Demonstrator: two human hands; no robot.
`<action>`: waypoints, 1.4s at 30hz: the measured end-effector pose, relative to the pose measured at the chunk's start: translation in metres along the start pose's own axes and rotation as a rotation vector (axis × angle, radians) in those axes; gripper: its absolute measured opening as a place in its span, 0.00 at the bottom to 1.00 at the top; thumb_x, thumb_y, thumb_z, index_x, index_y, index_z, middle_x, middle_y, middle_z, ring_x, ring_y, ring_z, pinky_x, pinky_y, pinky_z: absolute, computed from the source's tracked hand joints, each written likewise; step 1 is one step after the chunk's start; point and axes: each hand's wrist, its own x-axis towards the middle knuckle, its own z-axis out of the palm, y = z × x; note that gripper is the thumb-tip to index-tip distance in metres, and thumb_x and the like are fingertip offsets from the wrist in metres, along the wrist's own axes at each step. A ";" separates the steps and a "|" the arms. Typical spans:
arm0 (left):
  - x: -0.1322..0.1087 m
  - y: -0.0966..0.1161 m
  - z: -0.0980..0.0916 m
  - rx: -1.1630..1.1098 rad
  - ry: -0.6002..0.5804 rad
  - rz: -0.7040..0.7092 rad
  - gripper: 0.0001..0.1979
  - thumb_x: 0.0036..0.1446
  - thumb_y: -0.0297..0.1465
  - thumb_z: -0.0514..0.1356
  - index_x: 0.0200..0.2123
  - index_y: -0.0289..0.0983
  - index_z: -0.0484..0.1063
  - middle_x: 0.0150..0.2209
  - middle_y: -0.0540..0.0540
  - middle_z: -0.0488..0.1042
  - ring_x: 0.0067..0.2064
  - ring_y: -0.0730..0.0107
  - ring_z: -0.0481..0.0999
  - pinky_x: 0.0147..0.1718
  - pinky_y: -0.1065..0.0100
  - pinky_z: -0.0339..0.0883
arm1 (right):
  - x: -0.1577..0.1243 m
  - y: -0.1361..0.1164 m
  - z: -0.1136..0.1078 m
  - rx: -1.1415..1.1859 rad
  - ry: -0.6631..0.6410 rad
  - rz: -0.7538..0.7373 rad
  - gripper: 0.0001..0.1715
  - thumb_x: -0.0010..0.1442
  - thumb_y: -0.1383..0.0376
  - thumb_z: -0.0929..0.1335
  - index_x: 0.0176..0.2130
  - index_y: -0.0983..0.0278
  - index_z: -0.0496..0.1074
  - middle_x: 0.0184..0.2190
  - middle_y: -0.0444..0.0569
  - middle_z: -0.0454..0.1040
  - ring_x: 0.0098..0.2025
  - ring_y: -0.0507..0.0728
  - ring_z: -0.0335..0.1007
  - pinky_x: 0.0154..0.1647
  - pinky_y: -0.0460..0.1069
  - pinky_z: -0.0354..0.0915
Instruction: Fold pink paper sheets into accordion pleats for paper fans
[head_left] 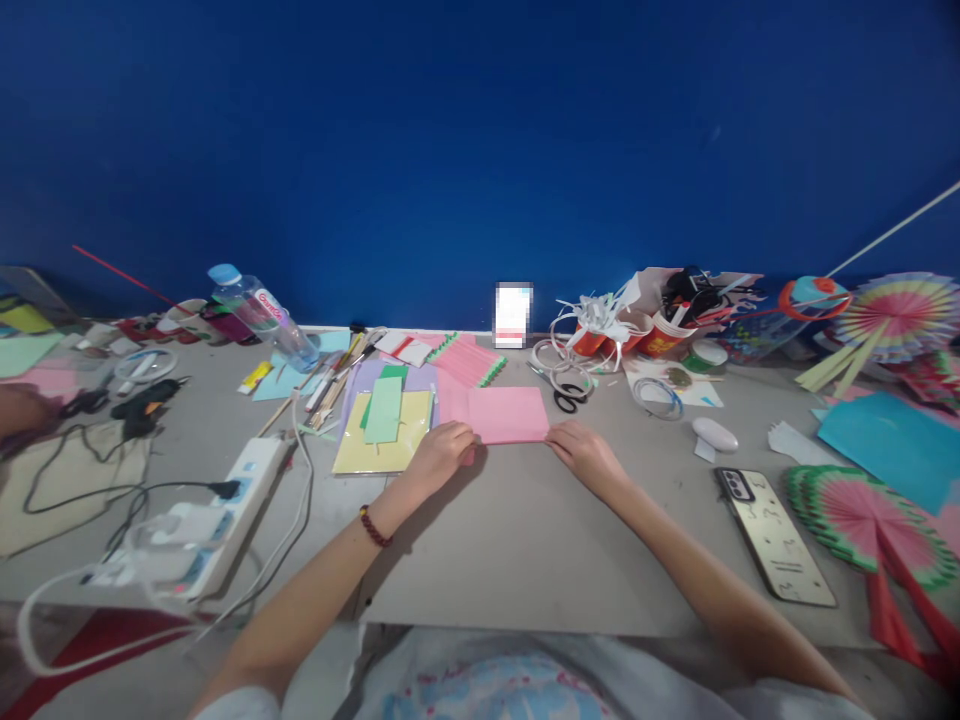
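Note:
A pink sheet of paper (514, 415) lies on the grey table, with a crease or layered edge near its left side. My left hand (450, 447) is closed at its near left corner, fingertips pressed on the paper. At the near right corner, the fingers of my right hand (583, 452) close on the paper's edge. Both thumbs are mostly hidden. Just left of the sheet, a yellow pack of paper (352, 455) carries a light green strip (384, 410). Behind it lies a pink pleated paper with green edging (469, 358).
Black-handled scissors (570, 398) lie right of the sheet. A power strip (232, 510) with cables and a plastic bottle (262, 310) are at left. Paper cups (664, 335), a phone (776, 535) and a pink-green paper fan (874, 520) are at right. Another person's hand (22, 410) shows far left.

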 end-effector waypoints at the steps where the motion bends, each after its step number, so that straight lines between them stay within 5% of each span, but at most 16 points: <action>1: 0.000 0.000 0.000 0.006 0.002 0.001 0.08 0.63 0.26 0.53 0.34 0.36 0.72 0.33 0.46 0.73 0.37 0.67 0.72 0.36 0.67 0.65 | -0.001 0.000 0.001 -0.002 0.005 0.001 0.13 0.66 0.66 0.61 0.38 0.64 0.74 0.36 0.53 0.78 0.40 0.58 0.73 0.42 0.52 0.69; 18: -0.003 0.005 0.011 0.159 0.028 0.014 0.10 0.62 0.22 0.53 0.28 0.36 0.67 0.33 0.46 0.71 0.37 0.67 0.70 0.34 0.67 0.64 | -0.007 -0.006 0.008 -0.030 0.098 0.053 0.12 0.65 0.68 0.62 0.37 0.62 0.75 0.35 0.52 0.75 0.39 0.58 0.69 0.41 0.52 0.66; 31: -0.005 0.014 0.014 0.259 -0.001 -0.017 0.10 0.61 0.19 0.52 0.29 0.35 0.67 0.33 0.44 0.69 0.37 0.62 0.69 0.33 0.63 0.65 | -0.013 -0.016 0.011 -0.065 0.056 0.109 0.16 0.66 0.70 0.59 0.37 0.63 0.74 0.32 0.53 0.74 0.37 0.59 0.68 0.39 0.53 0.66; 39: -0.005 0.015 0.013 0.266 -0.020 -0.014 0.07 0.61 0.19 0.53 0.34 0.35 0.68 0.38 0.44 0.71 0.40 0.63 0.71 0.37 0.63 0.67 | -0.004 -0.007 0.004 0.048 0.030 0.089 0.12 0.65 0.69 0.61 0.40 0.62 0.73 0.44 0.55 0.75 0.48 0.61 0.70 0.50 0.58 0.67; 42: -0.005 0.014 0.014 0.270 -0.029 -0.007 0.07 0.60 0.20 0.54 0.33 0.35 0.68 0.36 0.45 0.71 0.39 0.63 0.71 0.37 0.62 0.66 | 0.003 0.000 -0.003 0.110 -0.043 0.052 0.11 0.65 0.68 0.61 0.40 0.60 0.72 0.41 0.51 0.77 0.45 0.59 0.72 0.48 0.56 0.69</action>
